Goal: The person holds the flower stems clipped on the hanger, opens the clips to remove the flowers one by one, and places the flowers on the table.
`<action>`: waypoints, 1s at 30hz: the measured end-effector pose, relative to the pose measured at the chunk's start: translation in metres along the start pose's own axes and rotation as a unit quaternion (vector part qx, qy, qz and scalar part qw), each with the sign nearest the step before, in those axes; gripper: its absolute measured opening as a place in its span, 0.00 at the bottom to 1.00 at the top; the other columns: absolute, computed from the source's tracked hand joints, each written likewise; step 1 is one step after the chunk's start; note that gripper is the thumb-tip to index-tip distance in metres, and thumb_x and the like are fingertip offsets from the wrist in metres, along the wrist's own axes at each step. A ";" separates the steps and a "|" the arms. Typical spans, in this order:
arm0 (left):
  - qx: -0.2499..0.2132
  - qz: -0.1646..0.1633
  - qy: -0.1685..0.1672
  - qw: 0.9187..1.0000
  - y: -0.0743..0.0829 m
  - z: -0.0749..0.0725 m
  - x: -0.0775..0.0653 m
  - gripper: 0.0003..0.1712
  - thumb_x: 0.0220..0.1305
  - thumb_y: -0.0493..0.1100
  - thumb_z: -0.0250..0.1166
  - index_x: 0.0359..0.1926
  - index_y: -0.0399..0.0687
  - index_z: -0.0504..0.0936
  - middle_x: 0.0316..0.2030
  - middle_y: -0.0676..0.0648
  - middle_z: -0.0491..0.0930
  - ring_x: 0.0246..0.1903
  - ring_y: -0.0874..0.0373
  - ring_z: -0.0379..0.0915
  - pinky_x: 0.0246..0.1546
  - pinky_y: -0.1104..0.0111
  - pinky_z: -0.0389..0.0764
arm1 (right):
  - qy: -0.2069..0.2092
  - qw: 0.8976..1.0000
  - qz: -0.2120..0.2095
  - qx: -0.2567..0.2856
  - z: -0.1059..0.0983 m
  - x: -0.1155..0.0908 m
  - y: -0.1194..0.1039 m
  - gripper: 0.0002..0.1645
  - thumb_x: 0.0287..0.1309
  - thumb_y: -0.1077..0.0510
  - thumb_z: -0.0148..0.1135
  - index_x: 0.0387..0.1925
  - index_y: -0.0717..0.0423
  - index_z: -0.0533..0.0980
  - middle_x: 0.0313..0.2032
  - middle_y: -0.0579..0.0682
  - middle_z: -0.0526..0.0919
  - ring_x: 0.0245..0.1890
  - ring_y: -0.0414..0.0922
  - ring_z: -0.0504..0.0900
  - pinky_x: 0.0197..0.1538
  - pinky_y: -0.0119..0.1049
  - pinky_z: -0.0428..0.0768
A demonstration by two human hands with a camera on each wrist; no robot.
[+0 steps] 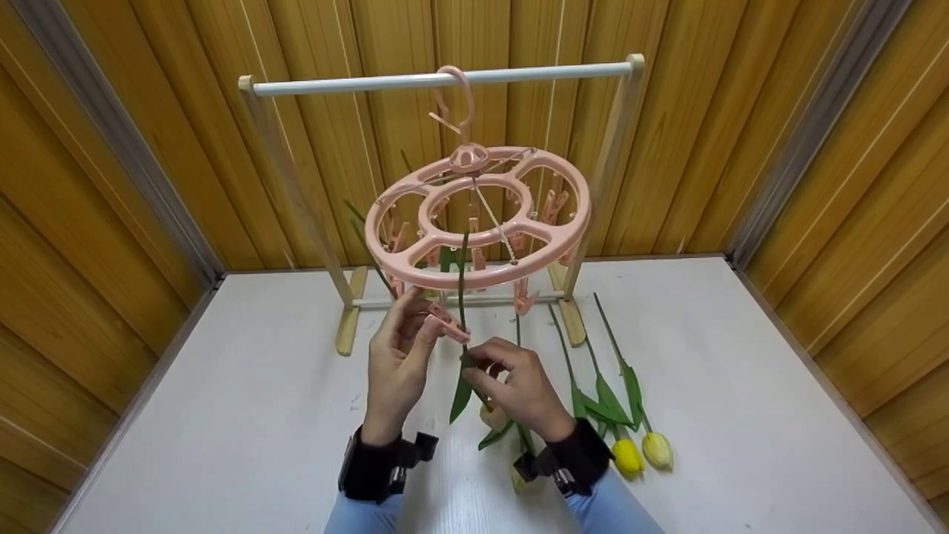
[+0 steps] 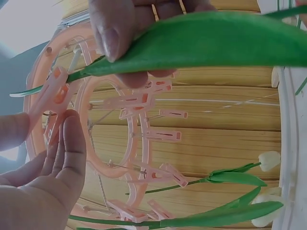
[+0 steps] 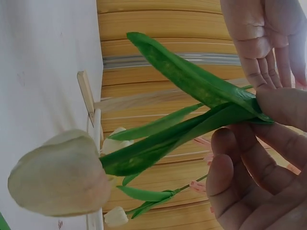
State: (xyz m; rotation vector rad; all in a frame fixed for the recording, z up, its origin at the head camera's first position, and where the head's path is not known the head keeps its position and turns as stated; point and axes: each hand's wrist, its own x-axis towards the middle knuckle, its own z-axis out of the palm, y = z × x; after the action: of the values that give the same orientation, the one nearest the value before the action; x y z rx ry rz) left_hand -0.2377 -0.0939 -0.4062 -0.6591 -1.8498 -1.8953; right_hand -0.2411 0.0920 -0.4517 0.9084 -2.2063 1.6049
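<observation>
My left hand [image 1: 394, 374] pinches a pink clothespin [image 2: 52, 96] that hangs from the front of a round pink clip hanger [image 1: 404, 271]. Between the clothespin's tips runs the green stem [image 1: 462, 285] of an artificial white tulip. My right hand [image 1: 528, 386] pinches this stem beside its leaves [image 3: 192, 129], just below the clothespin. The tulip's pale bloom [image 3: 60, 175] points down toward the table, and its stem end rises past the hanger's front rim. In the left wrist view, other white tulips [image 2: 269, 161] hang from clothespins farther round the hanger.
A white rail [image 1: 356, 83] on a wooden stand [image 1: 345, 319] carries the hanger by its hook. On the white table [image 1: 222, 430], yellow tulips [image 1: 627, 458] lie at the right, and another tulip lies partly under my right wrist. Wood-patterned walls [image 1: 838, 245] surround the table.
</observation>
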 end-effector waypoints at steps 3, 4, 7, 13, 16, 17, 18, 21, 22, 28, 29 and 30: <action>0.007 -0.012 0.000 1.000 0.001 0.000 0.000 0.24 0.77 0.32 0.56 0.70 0.31 0.70 0.48 0.35 0.77 0.42 0.52 0.84 0.51 0.66 0.82 | 0.004 1.000 -0.009 -0.001 0.000 0.000 -0.001 0.05 0.66 0.64 0.68 0.43 0.59 0.85 0.38 0.53 0.86 0.34 0.44 0.82 0.40 0.32 0.80; 0.008 -0.015 -0.002 1.000 0.001 0.000 0.000 0.22 0.78 0.32 0.55 0.69 0.30 0.71 0.48 0.35 0.77 0.41 0.52 0.84 0.51 0.67 0.82 | 0.005 1.000 -0.012 -0.002 0.000 0.000 -0.001 0.05 0.66 0.64 0.67 0.42 0.59 0.85 0.37 0.53 0.86 0.34 0.44 0.82 0.40 0.32 0.80; 0.003 -0.024 -0.006 1.000 0.000 0.000 0.000 0.19 0.78 0.34 0.55 0.65 0.28 0.73 0.45 0.35 0.81 0.41 0.51 0.85 0.51 0.65 0.82 | 0.012 1.000 -0.023 -0.005 0.000 0.000 -0.001 0.04 0.65 0.65 0.68 0.41 0.59 0.85 0.37 0.53 0.86 0.33 0.45 0.81 0.39 0.33 0.80; -0.012 -0.028 -0.010 0.999 0.001 0.000 0.000 0.17 0.79 0.34 0.55 0.62 0.27 0.73 0.41 0.36 0.84 0.41 0.50 0.85 0.50 0.63 0.83 | 0.018 0.999 -0.031 -0.002 -0.001 0.000 -0.001 0.05 0.65 0.66 0.68 0.41 0.62 0.85 0.36 0.54 0.86 0.32 0.45 0.81 0.38 0.33 0.79; -0.011 -0.021 -0.010 1.000 0.000 0.000 0.000 0.17 0.78 0.33 0.55 0.61 0.26 0.73 0.41 0.36 0.84 0.41 0.51 0.85 0.49 0.64 0.83 | 0.019 0.999 -0.029 0.003 -0.001 0.001 -0.002 0.05 0.65 0.66 0.68 0.41 0.63 0.85 0.36 0.53 0.86 0.32 0.44 0.81 0.38 0.32 0.79; -0.009 -0.019 -0.010 1.000 0.000 0.000 0.000 0.17 0.78 0.33 0.55 0.61 0.26 0.73 0.41 0.36 0.85 0.41 0.51 0.85 0.48 0.65 0.83 | 0.019 0.999 -0.029 0.004 -0.001 0.001 -0.002 0.05 0.64 0.66 0.68 0.41 0.64 0.85 0.36 0.53 0.86 0.32 0.43 0.81 0.38 0.32 0.79; -0.008 -0.018 -0.010 1.000 0.000 0.000 0.000 0.17 0.78 0.33 0.55 0.61 0.26 0.74 0.41 0.36 0.85 0.42 0.51 0.85 0.48 0.66 0.83 | 0.018 0.999 -0.029 0.006 -0.001 0.001 -0.002 0.04 0.64 0.66 0.68 0.40 0.63 0.85 0.36 0.53 0.86 0.32 0.42 0.81 0.38 0.32 0.79; -0.006 -0.016 -0.011 1.000 0.000 0.000 0.000 0.16 0.78 0.32 0.56 0.61 0.27 0.74 0.40 0.36 0.85 0.42 0.52 0.85 0.48 0.67 0.82 | 0.018 0.999 -0.026 0.009 -0.001 0.001 -0.002 0.04 0.64 0.66 0.69 0.40 0.61 0.85 0.35 0.52 0.86 0.33 0.41 0.82 0.39 0.31 0.80; -0.007 -0.016 -0.011 1.000 0.000 0.000 0.000 0.16 0.78 0.32 0.56 0.61 0.27 0.74 0.40 0.36 0.85 0.43 0.52 0.85 0.48 0.67 0.82 | 0.019 0.999 -0.025 0.009 0.000 0.001 -0.002 0.04 0.64 0.66 0.69 0.40 0.61 0.85 0.35 0.52 0.86 0.34 0.41 0.83 0.39 0.31 0.81; 0.000 -0.026 -0.003 1.000 0.001 0.000 -0.001 0.17 0.76 0.32 0.57 0.60 0.25 0.74 0.43 0.34 0.84 0.44 0.53 0.83 0.49 0.67 0.82 | 0.027 0.999 -0.024 0.010 0.000 0.000 -0.001 0.04 0.64 0.67 0.69 0.39 0.58 0.86 0.36 0.51 0.86 0.33 0.43 0.84 0.39 0.32 0.81; 0.002 -0.028 0.000 1.000 0.001 0.000 -0.001 0.16 0.76 0.32 0.58 0.60 0.25 0.74 0.44 0.34 0.84 0.45 0.54 0.83 0.49 0.68 0.82 | 0.029 0.999 -0.026 0.011 0.000 0.000 -0.001 0.05 0.64 0.67 0.69 0.39 0.58 0.86 0.35 0.51 0.86 0.33 0.43 0.83 0.39 0.32 0.81; 0.005 -0.031 0.005 0.999 0.002 0.000 0.000 0.16 0.75 0.32 0.58 0.59 0.26 0.75 0.44 0.34 0.83 0.45 0.54 0.83 0.48 0.68 0.82 | 0.031 0.999 -0.027 0.013 0.000 0.000 -0.001 0.05 0.63 0.67 0.69 0.39 0.58 0.86 0.35 0.51 0.86 0.33 0.43 0.83 0.38 0.32 0.81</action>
State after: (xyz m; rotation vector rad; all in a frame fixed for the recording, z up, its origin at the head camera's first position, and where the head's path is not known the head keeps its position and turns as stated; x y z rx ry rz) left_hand -0.2363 -0.0942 -0.4051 -0.5943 -1.8932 -1.9246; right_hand -0.2404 0.0915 -0.4511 0.9041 -2.1074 1.6184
